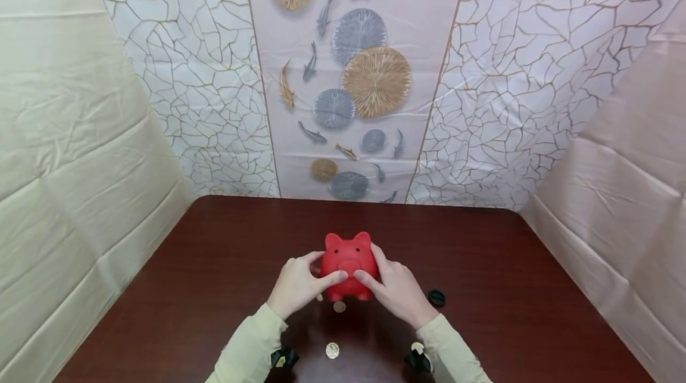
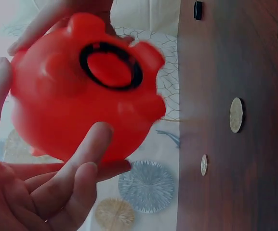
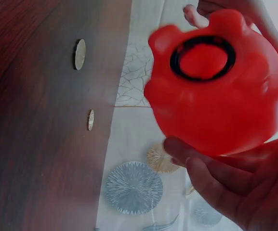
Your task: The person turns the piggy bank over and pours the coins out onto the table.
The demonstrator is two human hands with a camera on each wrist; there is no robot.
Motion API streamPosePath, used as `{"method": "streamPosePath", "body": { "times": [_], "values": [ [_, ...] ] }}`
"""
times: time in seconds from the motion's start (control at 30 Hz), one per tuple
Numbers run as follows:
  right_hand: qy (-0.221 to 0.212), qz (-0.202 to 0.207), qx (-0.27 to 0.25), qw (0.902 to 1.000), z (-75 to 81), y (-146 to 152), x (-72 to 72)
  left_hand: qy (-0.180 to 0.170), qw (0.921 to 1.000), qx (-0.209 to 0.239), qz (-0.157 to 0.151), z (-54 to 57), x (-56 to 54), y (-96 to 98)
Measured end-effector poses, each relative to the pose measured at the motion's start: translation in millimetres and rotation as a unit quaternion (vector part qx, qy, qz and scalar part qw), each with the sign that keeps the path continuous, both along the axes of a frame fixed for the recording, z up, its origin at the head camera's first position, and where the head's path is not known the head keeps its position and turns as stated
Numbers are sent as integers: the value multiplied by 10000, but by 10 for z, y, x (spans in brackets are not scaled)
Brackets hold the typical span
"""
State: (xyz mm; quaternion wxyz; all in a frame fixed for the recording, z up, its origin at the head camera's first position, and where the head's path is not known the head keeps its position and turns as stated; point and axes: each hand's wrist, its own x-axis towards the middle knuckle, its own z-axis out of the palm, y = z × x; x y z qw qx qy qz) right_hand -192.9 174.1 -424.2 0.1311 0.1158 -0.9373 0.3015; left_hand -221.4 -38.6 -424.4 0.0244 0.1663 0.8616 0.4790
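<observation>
A red piggy bank point(image 1: 349, 258) is held up over the table between both hands, its face and ears toward the head camera. My left hand point(image 1: 298, 285) grips its left side, thumb across the front near the snout. From the other side my right hand point(image 1: 398, 289) grips it the same way. On the underside, the left wrist view shows a round hole with a black rim point(image 2: 83, 62) among the stubby feet. Below lie a coin point(image 1: 339, 307) and a nearer coin point(image 1: 332, 350). A third coin point(image 1: 417, 347) is beside the right wrist.
A round black plug point(image 1: 436, 297) lies on the dark brown table point(image 1: 257, 234), right of the right hand. Pale cloth walls point(image 1: 80, 192) flank the table on both sides, and a patterned cloth point(image 1: 214, 73) hangs behind its far edge.
</observation>
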Motion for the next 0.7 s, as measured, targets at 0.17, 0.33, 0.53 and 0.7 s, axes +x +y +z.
{"method": "streamPosePath", "body": {
  "times": [0.17, 0.33, 0.53, 0.7],
  "values": [
    [94, -117, 620, 9980, 39, -15, 6, -105, 9992, -318, -196, 21, 2, -9],
    [168, -166, 688, 9974, 107, -48, 17, -185, 9996, -182, -143, 39, -12, -22],
    [161, -103, 717, 9972, 182, -49, 34, -120, 9997, 23, -193, 89, 7, -53],
    [22, -100, 999, 9949, 213, -20, 38, -95, 9992, 43, -374, 84, 39, -77]
  ]
}}
